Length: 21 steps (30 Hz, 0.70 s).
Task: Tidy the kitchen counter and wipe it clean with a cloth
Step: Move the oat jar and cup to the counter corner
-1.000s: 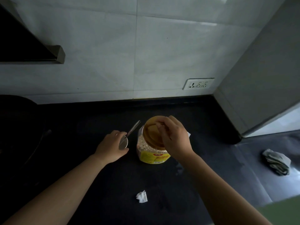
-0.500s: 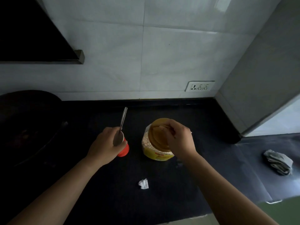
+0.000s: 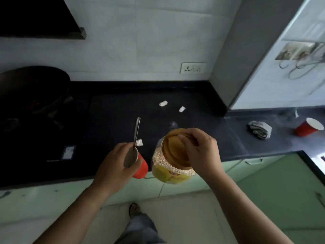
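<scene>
- Now the jar (image 3: pixel 173 166) of pale grain hangs clear of the counter (image 3: pixel 109 120), out past its front edge and over the green cabinet fronts; a second ago it stood on the dark top, so it has been lifted away.
- The right hand (image 3: pixel 202 152) carries it from above, fingers curled over the amber lid (image 3: pixel 174 150) and pinching its rim.
- The left hand (image 3: pixel 117 166) has also come back from the surface, closed around a small red cup (image 3: pixel 141 169) with a spoon (image 3: pixel 134 143) pressed against it, the handle pointing up and away.
- With both hands full and drawn toward the body, I judge the clearing stage to be well under way and the wiping not yet begun.
- Left on the counter are white paper scraps: one (image 3: pixel 139 142) near the spoon, two more (image 3: pixel 163 103) (image 3: pixel 182 109) toward the wall.
- The grey cloth (image 3: pixel 260 129) lies bunched on the right-hand stretch, well apart from either hand, beside a tipped red cup (image 3: pixel 308 126).
- A dark pan (image 3: pixel 33 88) sits at far left.
- Those scraps and the tipped cup probably need removing before the cloth is used.
</scene>
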{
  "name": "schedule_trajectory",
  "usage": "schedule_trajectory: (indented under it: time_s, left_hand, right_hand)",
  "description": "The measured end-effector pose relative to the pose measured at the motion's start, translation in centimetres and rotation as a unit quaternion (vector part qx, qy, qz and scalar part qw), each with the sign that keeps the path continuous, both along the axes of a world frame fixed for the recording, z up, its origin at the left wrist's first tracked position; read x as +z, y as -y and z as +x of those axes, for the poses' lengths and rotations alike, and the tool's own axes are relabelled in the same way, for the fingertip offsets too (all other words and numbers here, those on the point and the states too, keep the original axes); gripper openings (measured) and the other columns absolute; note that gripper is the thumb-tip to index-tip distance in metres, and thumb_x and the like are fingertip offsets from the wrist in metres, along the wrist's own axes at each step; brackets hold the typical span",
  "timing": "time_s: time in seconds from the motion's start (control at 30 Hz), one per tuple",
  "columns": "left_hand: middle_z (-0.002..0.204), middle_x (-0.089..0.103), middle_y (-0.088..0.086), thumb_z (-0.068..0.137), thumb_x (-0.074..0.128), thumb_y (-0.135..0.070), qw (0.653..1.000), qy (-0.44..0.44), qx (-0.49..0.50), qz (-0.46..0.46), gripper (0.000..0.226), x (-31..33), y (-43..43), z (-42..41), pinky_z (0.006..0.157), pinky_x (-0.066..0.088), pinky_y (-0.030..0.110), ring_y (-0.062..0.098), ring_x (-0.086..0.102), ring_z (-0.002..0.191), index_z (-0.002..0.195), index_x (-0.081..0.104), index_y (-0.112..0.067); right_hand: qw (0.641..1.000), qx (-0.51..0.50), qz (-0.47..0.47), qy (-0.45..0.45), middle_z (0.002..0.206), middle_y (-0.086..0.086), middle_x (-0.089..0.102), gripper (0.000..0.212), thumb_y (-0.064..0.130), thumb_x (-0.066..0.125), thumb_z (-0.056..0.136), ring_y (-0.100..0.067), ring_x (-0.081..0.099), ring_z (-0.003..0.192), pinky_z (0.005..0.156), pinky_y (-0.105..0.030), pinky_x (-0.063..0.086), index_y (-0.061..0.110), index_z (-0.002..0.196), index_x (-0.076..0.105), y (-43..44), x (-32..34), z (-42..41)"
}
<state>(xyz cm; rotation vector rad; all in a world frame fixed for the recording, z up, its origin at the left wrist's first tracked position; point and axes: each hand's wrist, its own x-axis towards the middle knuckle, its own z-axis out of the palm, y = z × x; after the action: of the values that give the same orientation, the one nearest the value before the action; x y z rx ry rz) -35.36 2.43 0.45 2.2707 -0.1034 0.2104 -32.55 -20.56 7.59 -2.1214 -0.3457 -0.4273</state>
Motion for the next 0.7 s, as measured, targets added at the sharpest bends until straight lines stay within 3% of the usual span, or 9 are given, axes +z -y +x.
schedule_trajectory:
  time_s: [0.17, 0.3, 0.4, 0.57, 0.7]
  left_hand:
    - [0.120, 0.046, -0.017, 0.079, 0.061, -0.049, 0.998, -0.063, 0.029, -0.011, 0.051, -2.4, 3.3, -9.8, 0.083, 0.038, 0.025, 0.005, 0.049, 0.108, 0.125, 0.050, -0.030]
    - [0.117, 0.046, -0.015, 0.078, 0.062, -0.046, 0.996, -0.083, 0.028, 0.003, 0.052, -3.0, 4.5, -16.6, 0.078, 0.037, 0.016, 0.004, 0.049, 0.104, 0.125, 0.051, -0.027]
    - [0.116, 0.045, -0.016, 0.076, 0.061, -0.049, 0.994, -0.097, 0.045, 0.006, 0.056, -3.2, 4.6, -20.0, 0.082, 0.039, 0.021, 0.005, 0.049, 0.106, 0.126, 0.050, -0.025]
    - [0.117, 0.048, -0.015, 0.078, 0.065, -0.043, 0.986, -0.136, 0.097, 0.002, 0.053, -3.5, 2.5, -24.4, 0.084, 0.041, 0.024, 0.006, 0.050, 0.107, 0.126, 0.049, -0.028]
    - [0.119, 0.051, -0.011, 0.076, 0.068, -0.041, 0.976, -0.147, 0.159, 0.012, 0.054, -3.6, -1.1, -28.8, 0.083, 0.038, 0.018, 0.001, 0.049, 0.103, 0.126, 0.050, -0.027]
  right_hand:
    - [0.997, -0.021, -0.039, -0.059, 0.081, 0.028, 0.059, 0.017, 0.022, 0.062, 0.084, 0.008, 0.056, 0.081, 0.062, -0.005, 0.040, 0.039, 0.087, 0.062, 2.9, -3.1, -9.0]
    - [0.993, -0.004, -0.046, -0.111, 0.085, 0.024, 0.063, 0.014, 0.020, 0.061, 0.085, 0.006, 0.056, 0.082, 0.063, -0.004, 0.040, 0.032, 0.091, 0.067, 3.8, -5.0, -14.8]
    - [0.991, 0.015, -0.035, -0.131, 0.080, 0.030, 0.057, 0.015, 0.015, 0.062, 0.083, 0.011, 0.055, 0.083, 0.064, -0.004, 0.041, 0.028, 0.089, 0.067, 3.5, -6.3, -18.2]
    - [0.975, 0.057, -0.069, -0.203, 0.078, 0.011, 0.065, 0.004, 0.020, 0.064, 0.084, -0.004, 0.057, 0.069, 0.054, -0.013, 0.043, 0.023, 0.085, 0.067, 1.2, -9.2, -22.4]
    - [0.961, 0.115, -0.084, -0.238, 0.079, 0.013, 0.063, 0.007, 0.021, 0.063, 0.085, -0.007, 0.058, 0.072, 0.058, -0.021, 0.047, 0.026, 0.087, 0.067, -2.6, -10.5, -24.5]
